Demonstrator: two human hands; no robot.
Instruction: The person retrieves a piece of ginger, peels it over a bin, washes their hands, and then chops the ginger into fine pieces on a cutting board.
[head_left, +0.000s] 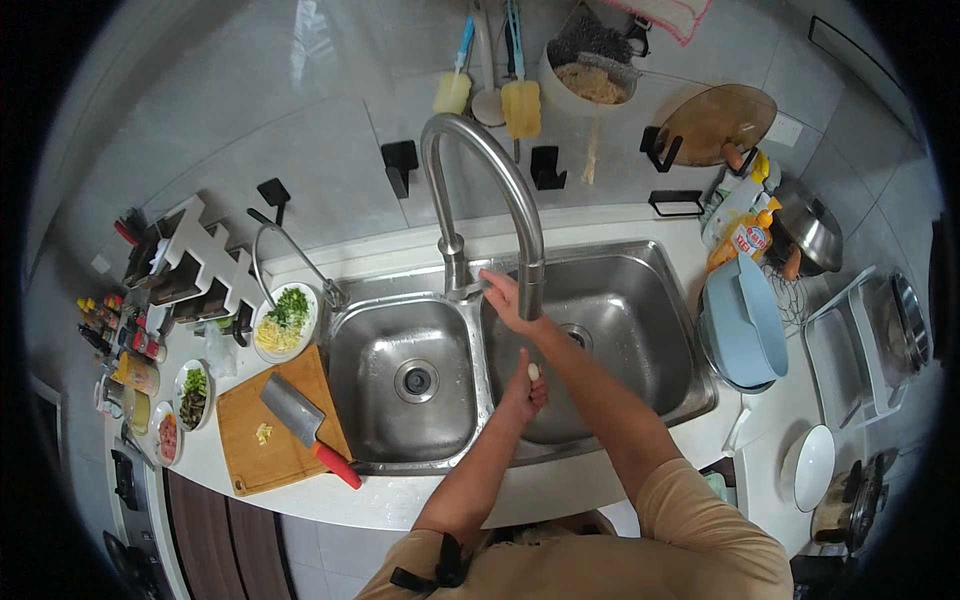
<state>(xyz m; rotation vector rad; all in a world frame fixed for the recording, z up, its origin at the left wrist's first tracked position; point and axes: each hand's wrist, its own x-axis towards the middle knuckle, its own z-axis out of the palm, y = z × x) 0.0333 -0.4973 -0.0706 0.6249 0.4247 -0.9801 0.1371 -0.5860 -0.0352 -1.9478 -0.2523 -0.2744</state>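
My left hand (527, 394) is over the near left part of the right sink basin (637, 330), holding a small white piece that looks like a peeled garlic clove (533, 371). Farther up, my right hand (508, 301) has its fingers at the lever (474, 288) of the steel gooseneck faucet (480, 139). The faucet's spout head (531, 289) hangs in front of my right wrist. Whether water runs cannot be seen. To the left, a wooden cutting board (247, 397) carries a cleaver (294, 409) with a red handle and a little pile of chopped garlic (263, 433).
Left of the sink stand plates of chopped greens and yellow shreds (285, 319), cut vegetables (193, 394) and meat (167, 437). A thin curved tap (296, 255) rises behind the left basin (405, 345). A blue basin (742, 322), dish rack (855, 352) and white bowl (808, 469) are on the right.
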